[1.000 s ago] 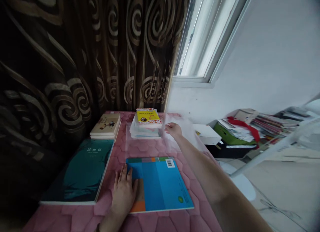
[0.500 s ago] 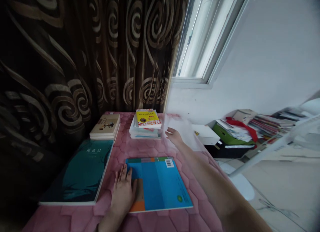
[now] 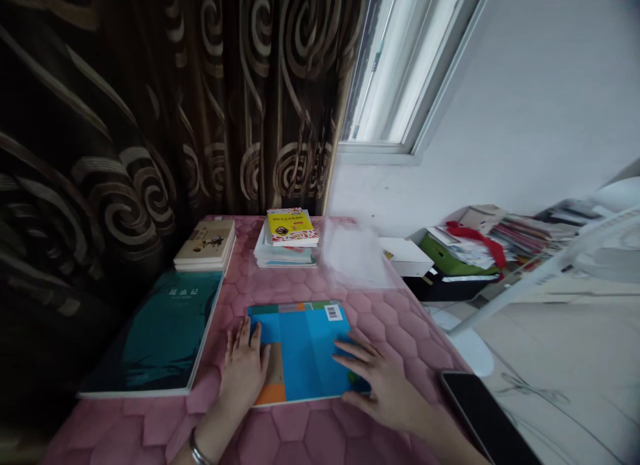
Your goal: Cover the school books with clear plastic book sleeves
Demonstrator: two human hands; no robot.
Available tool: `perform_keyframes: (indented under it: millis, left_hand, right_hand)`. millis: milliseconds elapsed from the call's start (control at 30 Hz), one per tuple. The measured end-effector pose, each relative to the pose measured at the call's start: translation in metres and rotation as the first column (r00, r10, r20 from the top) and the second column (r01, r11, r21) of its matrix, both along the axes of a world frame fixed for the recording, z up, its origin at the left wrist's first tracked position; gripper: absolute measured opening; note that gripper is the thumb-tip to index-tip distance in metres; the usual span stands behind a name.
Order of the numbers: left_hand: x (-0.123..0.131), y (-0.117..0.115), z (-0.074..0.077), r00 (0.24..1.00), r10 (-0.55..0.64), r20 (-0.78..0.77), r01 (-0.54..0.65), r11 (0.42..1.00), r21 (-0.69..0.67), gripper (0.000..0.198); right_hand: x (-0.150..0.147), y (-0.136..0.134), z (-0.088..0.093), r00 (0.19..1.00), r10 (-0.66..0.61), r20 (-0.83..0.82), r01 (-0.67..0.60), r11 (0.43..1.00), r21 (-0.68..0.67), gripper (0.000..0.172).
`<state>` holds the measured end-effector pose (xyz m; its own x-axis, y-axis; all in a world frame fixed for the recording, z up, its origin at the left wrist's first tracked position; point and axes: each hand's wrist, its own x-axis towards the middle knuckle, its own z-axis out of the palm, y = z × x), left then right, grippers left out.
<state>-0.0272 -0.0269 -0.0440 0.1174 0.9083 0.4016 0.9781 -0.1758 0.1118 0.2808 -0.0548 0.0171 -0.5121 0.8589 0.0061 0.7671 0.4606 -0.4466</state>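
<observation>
A blue book with orange, green and grey patches and a barcode lies flat on the pink quilted table. My left hand rests flat on its left edge, fingers stretched out. Spread open, my right hand lies on the book's lower right corner. A clear plastic sheet lies at the table's right edge, apart from both hands.
A large teal book lies at the left, a beige book stack behind it. A stack topped by a yellow book stands at the back. A dark phone lies at the near right. Cluttered papers fill the floor beyond.
My right hand let go of the clear plastic sheet at the back and came down onto the blue book's right corner. The left hand stayed put.
</observation>
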Motion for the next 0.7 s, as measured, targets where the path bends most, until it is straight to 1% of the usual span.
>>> perform_keyframes:
  millis: [33, 100, 167, 200, 300, 400, 567, 700]
  left_hand:
    - [0.0, -0.001, 0.0, 1.0, 0.003, 0.014, -0.003, 1.0, -0.009, 0.045]
    - [-0.001, -0.005, 0.0, 0.998, 0.021, 0.055, -0.018, 0.999, -0.047, 0.046]
    - [-0.003, -0.013, 0.002, 0.994, 0.033, 0.107, -0.02, 0.992, -0.122, 0.046]
    - [-0.005, -0.017, 0.003, 0.99, 0.026, 0.136, -0.003, 0.986, -0.168, 0.046]
    - [-0.012, -0.029, 0.011, 0.974, -0.045, 0.22, 0.105, 0.957, -0.27, 0.045]
    - [-0.019, -0.034, 0.021, 0.958, -0.104, 0.266, 0.188, 0.932, -0.311, 0.044]
    - [-0.022, -0.032, 0.036, 0.964, -0.132, 0.232, 0.215, 0.899, -0.381, 0.047]
    - [-0.025, -0.037, 0.045, 0.956, -0.176, 0.234, 0.257, 0.888, -0.381, 0.049]
  right_hand:
    - [0.001, -0.005, -0.006, 0.999, -0.04, 0.017, 0.04, 0.999, 0.002, 0.058]
    - [0.0, -0.013, -0.016, 0.985, -0.168, 0.048, 0.168, 0.986, 0.016, 0.062]
    - [-0.002, -0.021, -0.024, 0.959, -0.273, 0.068, 0.27, 0.961, 0.056, 0.061]
    - [-0.003, -0.024, -0.028, 0.953, -0.293, 0.074, 0.287, 0.954, 0.083, 0.058]
    - [-0.007, -0.032, -0.035, 0.958, -0.281, 0.066, 0.267, 0.949, 0.17, 0.048]
    - [-0.008, -0.036, -0.041, 0.964, -0.263, 0.04, 0.249, 0.945, 0.21, 0.042]
    - [-0.009, -0.043, -0.046, 0.965, -0.257, 0.057, 0.241, 0.949, 0.201, 0.041]
    - [-0.009, -0.045, -0.041, 0.963, -0.252, 0.101, 0.231, 0.956, 0.179, 0.041]
